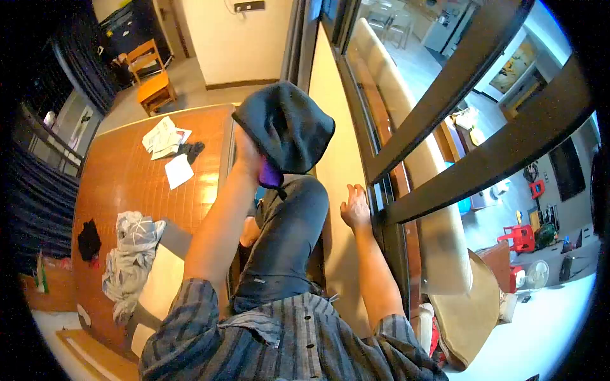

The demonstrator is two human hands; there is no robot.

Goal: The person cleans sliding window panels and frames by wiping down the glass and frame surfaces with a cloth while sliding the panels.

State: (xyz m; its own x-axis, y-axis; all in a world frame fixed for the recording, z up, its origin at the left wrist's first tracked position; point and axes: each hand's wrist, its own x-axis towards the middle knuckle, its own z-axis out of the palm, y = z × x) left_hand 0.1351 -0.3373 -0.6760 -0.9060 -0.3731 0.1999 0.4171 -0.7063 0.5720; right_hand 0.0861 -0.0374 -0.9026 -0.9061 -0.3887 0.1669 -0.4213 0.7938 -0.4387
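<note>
My left hand [248,151] is raised in front of me and holds a dark cloth [289,127] with a bunched, cap-like shape. A purple patch [271,173] shows at the cloth's lower edge. Most of the fingers are hidden behind the fabric. To the right, my right hand [357,206] rests on the pale ledge [342,244] beside the dark window frame [385,197], its fingers apart and nothing in them. Below the cloth, one of my knees [305,197] is bent up in grey trousers.
On the left is a brown mat-covered bed [127,181] bearing white papers [166,141], a black cloth [89,240] and crumpled grey clothing [133,254]. A wooden chair [154,82] stands beyond it. Through the window are a padded sofa [445,235], red stools [520,238] and a fan [537,273].
</note>
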